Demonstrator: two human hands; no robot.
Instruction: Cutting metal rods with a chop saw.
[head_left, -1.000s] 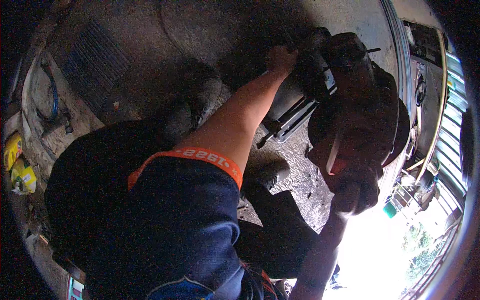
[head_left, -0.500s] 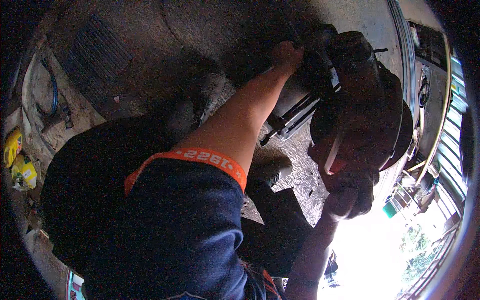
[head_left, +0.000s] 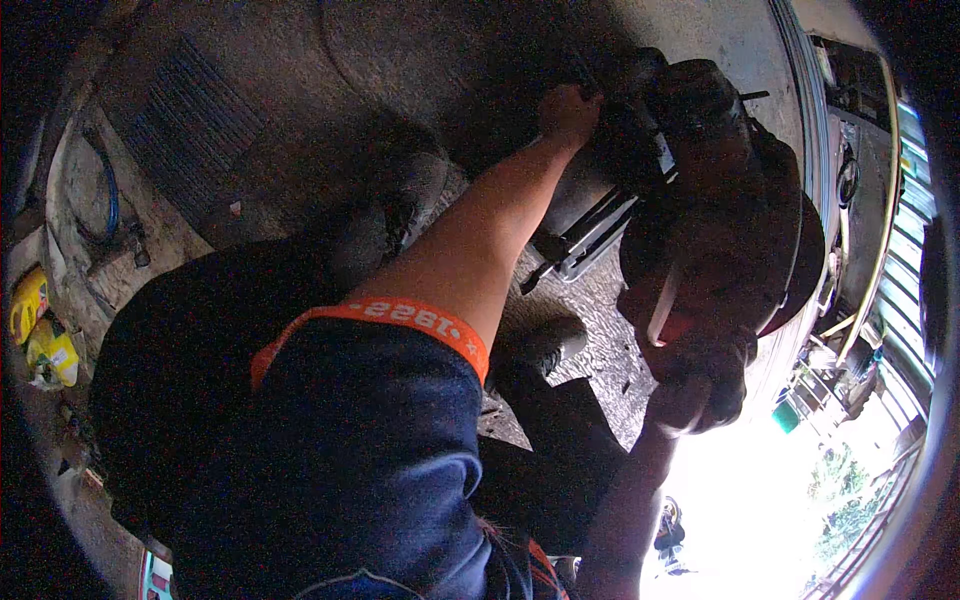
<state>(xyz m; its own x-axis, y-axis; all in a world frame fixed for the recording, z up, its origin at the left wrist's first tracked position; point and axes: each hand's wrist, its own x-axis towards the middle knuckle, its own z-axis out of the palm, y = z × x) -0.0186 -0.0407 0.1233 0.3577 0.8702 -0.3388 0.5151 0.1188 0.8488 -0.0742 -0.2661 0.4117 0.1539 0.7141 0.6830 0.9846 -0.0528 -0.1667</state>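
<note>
My right hand (head_left: 705, 402), dim against the glare, is wrapped round the handle of a dark power tool that looks like a cut-off saw (head_left: 715, 240). Its large rounded body stands right of centre. My left arm reaches far forward from a dark blue sleeve with an orange cuff. At its end my left hand (head_left: 571, 113) is closed low beside the saw's far part. Whatever its fingers hold is lost in shadow. Silvery metal bars (head_left: 598, 245) lie between my forearm and the saw; their far ends are hidden.
A dark ribbed mat or grate (head_left: 195, 120) lies on the floor at far left. Yellow packages (head_left: 48, 350) and a blue hose (head_left: 110, 210) are at the left edge. Long pipes (head_left: 800, 100) run along the right. Strong daylight enters at lower right.
The whole view has shifted slightly. Both hands keep their places at the saw, with no clear change in grip.
</note>
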